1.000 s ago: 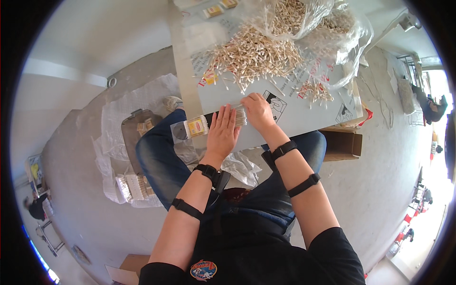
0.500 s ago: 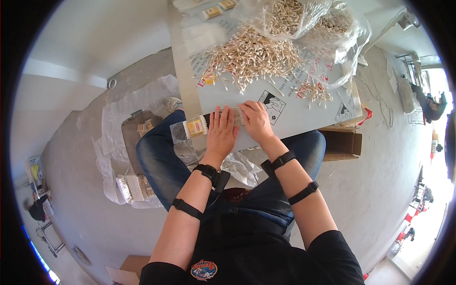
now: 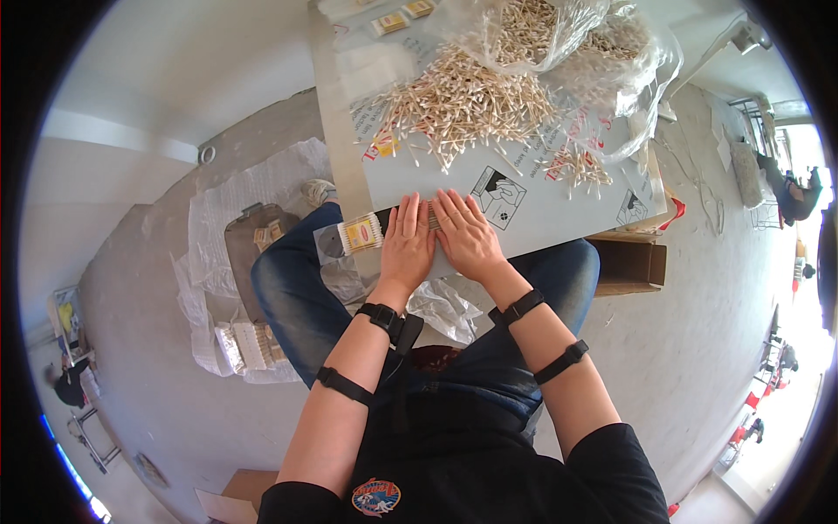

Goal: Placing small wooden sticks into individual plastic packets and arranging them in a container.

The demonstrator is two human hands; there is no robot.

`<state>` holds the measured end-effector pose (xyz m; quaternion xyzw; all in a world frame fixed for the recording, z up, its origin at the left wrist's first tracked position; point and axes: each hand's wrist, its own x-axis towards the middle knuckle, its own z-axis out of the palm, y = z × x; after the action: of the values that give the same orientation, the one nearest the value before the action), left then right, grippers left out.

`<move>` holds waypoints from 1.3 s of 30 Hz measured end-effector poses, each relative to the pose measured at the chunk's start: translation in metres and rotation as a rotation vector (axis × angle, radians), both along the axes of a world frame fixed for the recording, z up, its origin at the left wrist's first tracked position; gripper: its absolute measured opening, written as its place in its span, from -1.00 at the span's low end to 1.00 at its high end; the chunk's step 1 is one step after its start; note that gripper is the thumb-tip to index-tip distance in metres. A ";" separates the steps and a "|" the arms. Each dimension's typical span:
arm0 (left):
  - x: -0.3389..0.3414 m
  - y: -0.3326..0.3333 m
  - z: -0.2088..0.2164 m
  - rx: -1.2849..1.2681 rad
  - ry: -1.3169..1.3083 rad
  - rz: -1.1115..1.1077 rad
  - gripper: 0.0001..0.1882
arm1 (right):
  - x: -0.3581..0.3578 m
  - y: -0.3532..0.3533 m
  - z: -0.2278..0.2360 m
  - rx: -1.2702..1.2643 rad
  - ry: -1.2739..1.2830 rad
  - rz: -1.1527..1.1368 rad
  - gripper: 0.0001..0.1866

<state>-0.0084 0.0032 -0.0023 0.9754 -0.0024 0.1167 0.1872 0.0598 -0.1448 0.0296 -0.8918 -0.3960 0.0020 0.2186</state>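
Observation:
My left hand (image 3: 408, 243) lies flat, fingers stretched, near the table's front edge. Close beside it my right hand (image 3: 466, 237) is also spread flat, palm down. A row of cotton swabs (image 3: 433, 216) shows in the narrow gap between the hands; the rest is hidden under them. Just left of my left hand is a small pack of cotton swabs (image 3: 359, 233) with a yellow and white label. A dark strip shows between that pack and my fingers. Beyond the hands a big heap of loose cotton swabs (image 3: 471, 109) covers the table.
A clear plastic bag (image 3: 642, 96) with more swabs lies at the back right of the grey printed table (image 3: 559, 214). Two small yellow-labelled packs (image 3: 390, 23) sit at the far left. On the floor are a dark bin (image 3: 249, 231), plastic wrap and a cardboard box (image 3: 633, 265).
My right hand has gone from curled fingers at the row's right end to lying flat with fingers extended, close to my left hand. The left hand has hardly moved.

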 end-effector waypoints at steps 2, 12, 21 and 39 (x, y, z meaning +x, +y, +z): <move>0.001 -0.001 0.002 0.002 0.011 0.001 -0.41 | -0.001 -0.001 -0.002 -0.020 -0.032 -0.003 -0.43; 0.000 -0.012 0.005 0.070 0.074 0.079 -0.43 | -0.006 0.005 -0.008 -0.004 -0.053 -0.081 -0.44; 0.001 -0.015 0.009 0.002 0.185 0.074 -0.39 | 0.000 -0.003 -0.014 0.112 0.065 -0.141 -0.45; -0.001 -0.014 0.004 0.084 0.134 0.084 -0.39 | -0.009 -0.019 -0.017 0.368 0.158 -0.229 -0.68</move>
<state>-0.0090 -0.0106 0.0014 0.9872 0.0459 0.0587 0.1410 0.0513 -0.1640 0.0123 -0.8732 -0.2677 -0.0250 0.4065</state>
